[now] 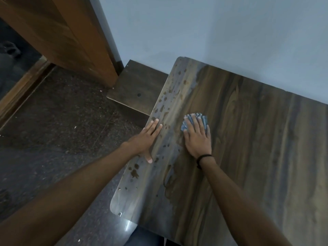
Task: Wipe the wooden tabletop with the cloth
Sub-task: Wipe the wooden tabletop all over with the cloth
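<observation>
The right hand is pressing flat, fingers spread, on the folded blue cloth lying mid-left on the dark streaked wooden tabletop; the left hand, fingers straight, is bracing the left edge. Droplets are dotting that strip, so wiping looks partly done

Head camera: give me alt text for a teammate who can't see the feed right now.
The right hand presses a blue cloth flat on the wooden tabletop, while the left hand rests flat on its left edge. Dark, wet-looking spots dot the strip along that edge. The tabletop stands against a pale wall.
</observation>
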